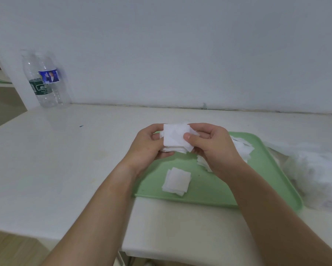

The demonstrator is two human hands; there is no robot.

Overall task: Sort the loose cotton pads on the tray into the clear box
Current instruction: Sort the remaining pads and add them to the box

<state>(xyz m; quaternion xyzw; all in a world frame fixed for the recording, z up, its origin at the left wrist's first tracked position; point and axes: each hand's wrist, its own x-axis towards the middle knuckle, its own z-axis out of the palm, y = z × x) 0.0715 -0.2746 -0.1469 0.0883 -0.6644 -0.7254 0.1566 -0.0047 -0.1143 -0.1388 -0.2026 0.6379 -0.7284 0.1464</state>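
A stack of square white cotton pads [175, 138] is held above the far left corner of the green tray [215, 187]. My left hand [147, 148] grips its left and lower edge. My right hand [213, 148] pinches its right side, thumb on top. A small pile of pads [177, 181] lies on the tray near its front. More loose pads [241, 148] lie at the tray's back right, partly hidden behind my right hand. To the right of the tray sits a clear container [314, 173] with white pads inside, its outline blurred.
Two clear plastic water bottles [46, 81] stand at the back left against the wall. The white table [65, 160] steps down to a lower front edge near my forearms. The wall runs along the table's back.
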